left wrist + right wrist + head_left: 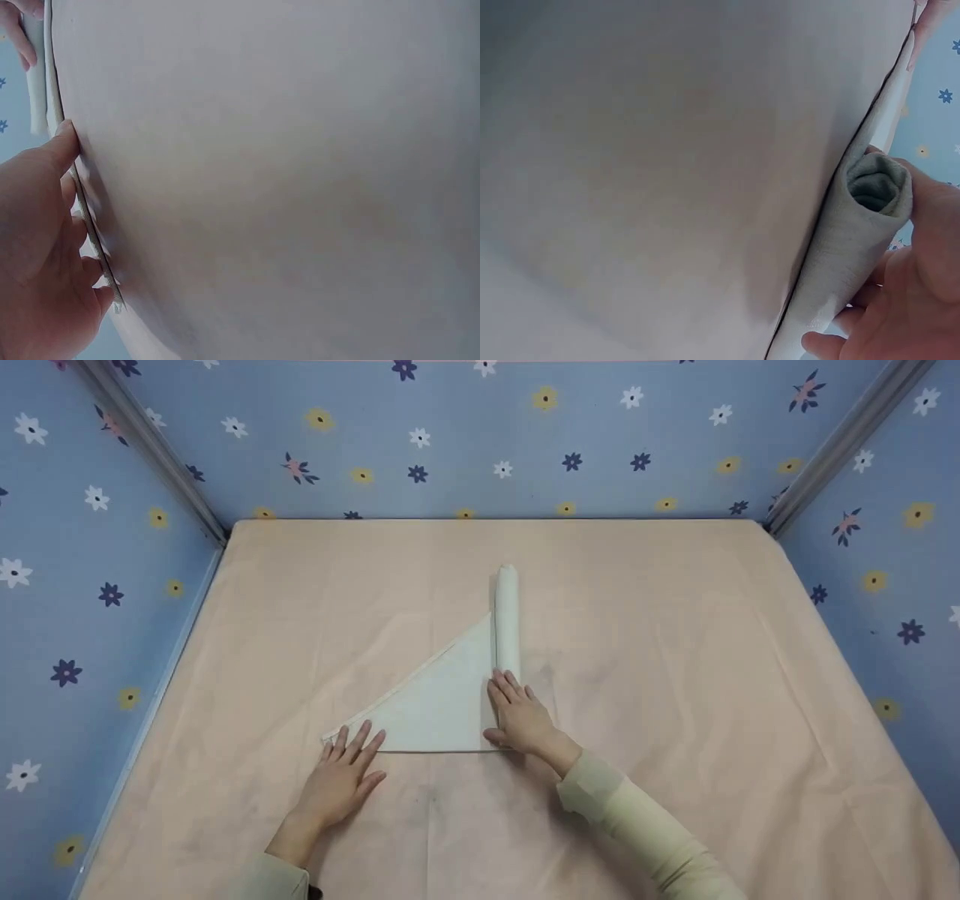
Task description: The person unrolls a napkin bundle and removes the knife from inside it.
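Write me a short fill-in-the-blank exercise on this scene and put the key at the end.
1. In the head view, the pale cloth has its rolled part on the ____ side.
2. The hand away from that rolled part is the person's ____ hand.
3. The blue walls are printed with ____.

Missing words: right; left; flowers.

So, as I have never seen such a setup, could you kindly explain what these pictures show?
There is no machine: each grip is simply a bare hand. The wide picture looks forward and down from the person's head; the other two are taken from each wrist. A pale cloth, partly rolled, lies on a peach cover. The left hand rests its spread fingers on the cloth's pointed left corner. The right hand lies on the near part of the roll, whose coiled end shows in the right wrist picture. Neither hand seems to pinch anything.
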A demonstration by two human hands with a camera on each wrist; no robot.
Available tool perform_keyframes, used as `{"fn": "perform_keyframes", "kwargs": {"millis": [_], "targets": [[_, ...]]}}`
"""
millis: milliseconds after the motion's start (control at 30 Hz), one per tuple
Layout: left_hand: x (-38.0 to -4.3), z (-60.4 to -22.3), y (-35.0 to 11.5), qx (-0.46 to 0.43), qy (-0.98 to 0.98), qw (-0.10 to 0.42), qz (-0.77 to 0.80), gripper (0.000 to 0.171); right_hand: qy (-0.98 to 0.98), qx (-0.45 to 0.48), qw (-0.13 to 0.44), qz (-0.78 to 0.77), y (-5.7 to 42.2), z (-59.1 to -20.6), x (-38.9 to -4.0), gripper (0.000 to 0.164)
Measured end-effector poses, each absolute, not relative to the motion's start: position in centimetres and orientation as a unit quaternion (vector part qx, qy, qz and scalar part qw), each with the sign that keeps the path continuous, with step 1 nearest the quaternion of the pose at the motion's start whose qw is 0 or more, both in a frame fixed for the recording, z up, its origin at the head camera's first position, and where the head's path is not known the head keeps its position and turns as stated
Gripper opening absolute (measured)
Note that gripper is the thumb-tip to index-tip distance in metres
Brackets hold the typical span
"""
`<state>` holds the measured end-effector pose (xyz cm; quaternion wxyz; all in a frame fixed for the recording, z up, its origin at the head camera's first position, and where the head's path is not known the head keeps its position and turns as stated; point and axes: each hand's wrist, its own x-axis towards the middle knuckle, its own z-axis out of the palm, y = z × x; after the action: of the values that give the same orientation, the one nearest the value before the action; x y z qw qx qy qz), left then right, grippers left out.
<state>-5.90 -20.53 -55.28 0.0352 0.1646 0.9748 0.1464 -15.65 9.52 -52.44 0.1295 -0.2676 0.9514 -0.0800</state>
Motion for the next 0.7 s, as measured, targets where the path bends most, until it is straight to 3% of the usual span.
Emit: {"fn": "perform_keyframes", "kwargs": {"millis": [267,567,700], "targets": [[-6.0,-55.4,-20.5,0.165,0.976,0.034,0.141,0.057,0.949,-0.272,0.129,-0.098,10.3,-52.5,-15.8,0.082],[-5.7,-55.8,-20.6,0.184,0.97,-0.025,0.154,0.057,0.943,-0.29,0.11,-0.117,11.2,-52.8,-15.9,0.079],[-5.7,-55.8,-20.5,0.184,0.97,-0.027,0.156,0.057,0.943,-0.291,0.106,-0.123,11.6,-52.8,-15.9,0.079]]}}
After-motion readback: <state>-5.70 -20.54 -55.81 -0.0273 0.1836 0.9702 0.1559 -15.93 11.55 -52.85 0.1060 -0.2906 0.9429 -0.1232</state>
